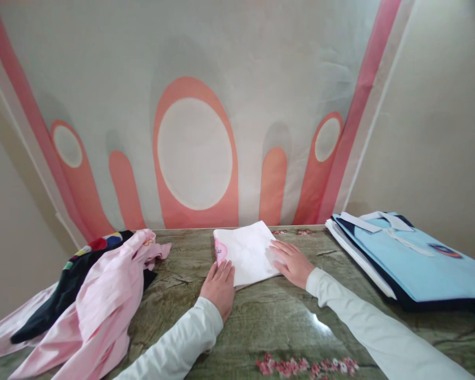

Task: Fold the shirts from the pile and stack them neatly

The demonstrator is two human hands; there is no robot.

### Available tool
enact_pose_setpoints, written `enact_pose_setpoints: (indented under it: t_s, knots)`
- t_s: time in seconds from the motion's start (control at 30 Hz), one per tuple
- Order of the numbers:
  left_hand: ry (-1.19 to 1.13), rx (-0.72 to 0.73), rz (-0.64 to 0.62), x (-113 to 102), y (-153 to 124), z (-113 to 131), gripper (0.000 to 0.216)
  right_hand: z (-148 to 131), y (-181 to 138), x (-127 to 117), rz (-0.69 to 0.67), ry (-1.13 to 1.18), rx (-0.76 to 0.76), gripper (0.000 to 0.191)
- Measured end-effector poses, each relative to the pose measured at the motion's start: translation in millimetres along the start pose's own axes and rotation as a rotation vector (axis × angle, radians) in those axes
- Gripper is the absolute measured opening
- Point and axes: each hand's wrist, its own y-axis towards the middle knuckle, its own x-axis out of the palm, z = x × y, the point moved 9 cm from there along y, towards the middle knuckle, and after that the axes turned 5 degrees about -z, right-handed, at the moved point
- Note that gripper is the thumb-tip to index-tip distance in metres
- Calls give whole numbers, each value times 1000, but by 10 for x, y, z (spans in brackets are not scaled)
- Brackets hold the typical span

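A small white garment (247, 248), folded into a neat rectangle with a pink print at its left edge, lies on the table near the far edge. My left hand (219, 287) lies flat with fingers stretched out, its fingertips touching the garment's near left corner. My right hand (292, 262) rests flat on the garment's right side, fingers spread toward the left. Both arms wear pale long sleeves.
A loose heap of pink garments (103, 301) over a black one with coloured patches (69, 279) lies at the left. At the right sits a stack of folded shirts, light blue on top (419, 258). The table (277, 316) wears a green marbled cover and stands against a patterned wall.
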Motion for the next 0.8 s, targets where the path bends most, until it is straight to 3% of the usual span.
enact_pose_setpoints:
  t_s: [0.1, 0.2, 0.33, 0.53, 0.7, 0.8]
  knots:
    - [1, -27, 12, -38, -15, 7, 46, -176, -19, 156, -161, -63, -20, 55]
    - [-21, -41, -13, -63, -44, 26, 56, -222, -50, 200, -240, -83, 10, 58]
    - [-57, -64, -89, -63, -90, 39, 73, -259, -81, 170, -276, -90, 42, 62]
    - [-36, -95, -130, -72, -111, 49, 80, -438, -147, 201, -314, -137, 163, 79]
    - [-51, -114, -105, -88, -83, -3, 74, -710, -261, 124, -320, -225, 306, 86]
    - [-69, -110, -48, -116, -53, -78, 60, -861, -260, -1, -306, -228, 288, 74]
